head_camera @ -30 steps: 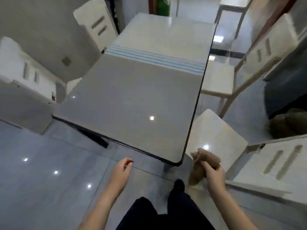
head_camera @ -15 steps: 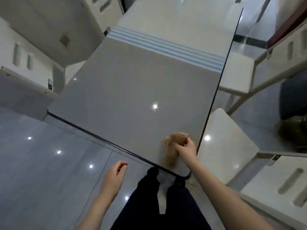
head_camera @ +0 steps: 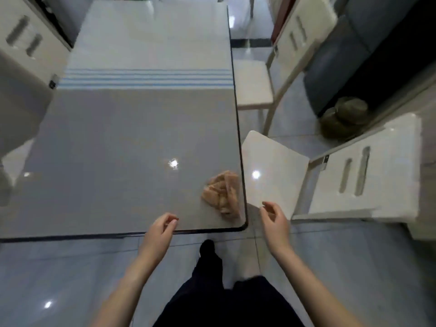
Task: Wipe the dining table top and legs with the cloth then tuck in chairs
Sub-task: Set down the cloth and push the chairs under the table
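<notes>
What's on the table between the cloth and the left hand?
Nothing. In the head view, only bare grey table top lies between the crumpled cloth and the left hand, which holds nothing.

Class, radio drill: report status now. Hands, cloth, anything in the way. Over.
Empty, fingers loose: left hand, right hand. On table, near right corner: cloth, crumpled, untouched. At right, chair not tucked in.
</notes>
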`<state>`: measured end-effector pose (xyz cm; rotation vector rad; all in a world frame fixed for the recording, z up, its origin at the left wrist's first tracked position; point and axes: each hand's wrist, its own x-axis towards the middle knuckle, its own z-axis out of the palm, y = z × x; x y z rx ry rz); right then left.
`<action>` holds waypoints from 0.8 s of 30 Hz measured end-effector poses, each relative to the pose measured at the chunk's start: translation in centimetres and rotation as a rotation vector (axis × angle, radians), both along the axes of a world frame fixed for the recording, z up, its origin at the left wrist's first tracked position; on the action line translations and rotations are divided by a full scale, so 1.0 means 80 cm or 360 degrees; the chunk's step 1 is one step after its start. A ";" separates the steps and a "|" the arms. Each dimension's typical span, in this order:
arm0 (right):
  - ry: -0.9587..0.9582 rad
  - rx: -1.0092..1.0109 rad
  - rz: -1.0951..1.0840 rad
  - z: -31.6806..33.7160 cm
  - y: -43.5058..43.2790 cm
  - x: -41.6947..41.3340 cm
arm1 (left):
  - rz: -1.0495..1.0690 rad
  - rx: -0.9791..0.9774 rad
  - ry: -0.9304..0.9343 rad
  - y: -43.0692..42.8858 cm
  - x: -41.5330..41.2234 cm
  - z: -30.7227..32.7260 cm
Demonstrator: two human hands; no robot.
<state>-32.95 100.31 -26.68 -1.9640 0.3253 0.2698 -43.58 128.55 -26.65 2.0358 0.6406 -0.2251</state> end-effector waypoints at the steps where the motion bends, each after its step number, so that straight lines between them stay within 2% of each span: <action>1: 0.0019 0.0031 -0.0086 -0.005 -0.027 -0.019 | -0.0057 -0.0024 -0.0027 -0.013 0.010 0.003; 8: 0.0175 0.0237 -0.0849 -0.042 -0.220 -0.192 | -0.0412 -0.0171 -0.0024 -0.171 0.027 -0.005; 15: 0.0301 0.0331 -0.1377 -0.064 -0.400 -0.372 | -0.0539 -0.0370 0.0181 -0.360 -0.049 -0.045; 19: 0.0278 0.0382 -0.1500 -0.058 -0.478 -0.396 | -0.0556 -0.0362 0.0273 -0.427 -0.061 -0.049; 24: 0.0181 0.0427 -0.1469 -0.059 -0.569 -0.348 | -0.0557 -0.0256 0.0324 -0.492 -0.036 -0.051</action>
